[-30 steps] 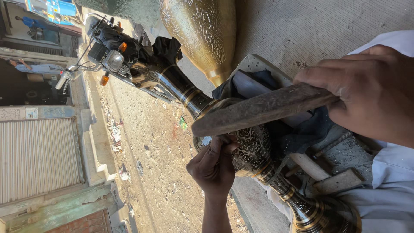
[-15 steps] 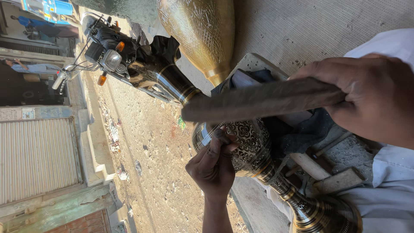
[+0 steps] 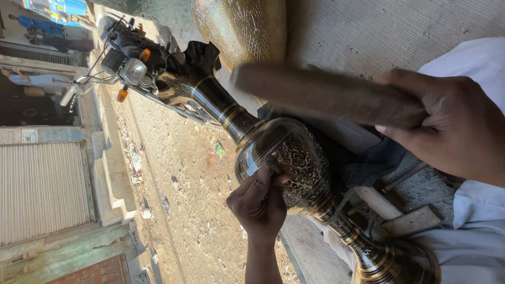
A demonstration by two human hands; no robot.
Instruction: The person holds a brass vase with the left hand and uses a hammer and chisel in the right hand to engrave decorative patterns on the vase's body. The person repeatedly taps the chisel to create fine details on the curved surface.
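A dark engraved metal vase (image 3: 284,158) lies across the person's lap. The left hand (image 3: 260,202) presses fingertips against its patterned belly. Above the vase, the right hand (image 3: 444,123) grips a blurred wooden mallet (image 3: 321,94). Beyond the vase's flared mouth stands a motorcycle (image 3: 131,66).

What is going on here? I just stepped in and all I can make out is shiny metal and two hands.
A person is working on an engraved metal vase that lies on its side in front of them. One hand presses its fingertips against the vase's patterned belly, perhaps pinching a small tool that is too small to make out. The other hand grips a wooden mallet, raised above the vase and blurred. A motorcycle stands on the dirt street beyond.
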